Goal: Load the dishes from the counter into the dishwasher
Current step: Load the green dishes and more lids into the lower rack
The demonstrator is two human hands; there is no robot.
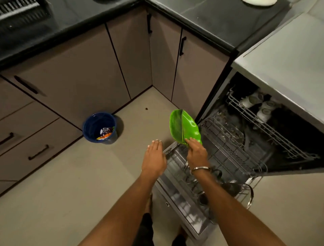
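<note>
My right hand (pixel 196 153) grips the lower edge of two green leaf-shaped plates (pixel 184 127) held together on edge, above the far left corner of the pulled-out lower rack (pixel 233 149). My left hand (pixel 154 156) hovers flat, fingers together, beside the rack's left edge, holding nothing. The dishwasher (pixel 280 73) stands open on the right. Its upper rack (pixel 266 126) carries white cups (pixel 263 107). Dark cookware (pixel 233 188) lies in the near part of the lower rack.
A blue bin (pixel 100 128) with wrappers stands on the beige floor by the grey cabinets (pixel 78 73). The open dishwasher door (pixel 182 207) juts toward me. A white plate (pixel 259 2) sits on the dark counter at top right.
</note>
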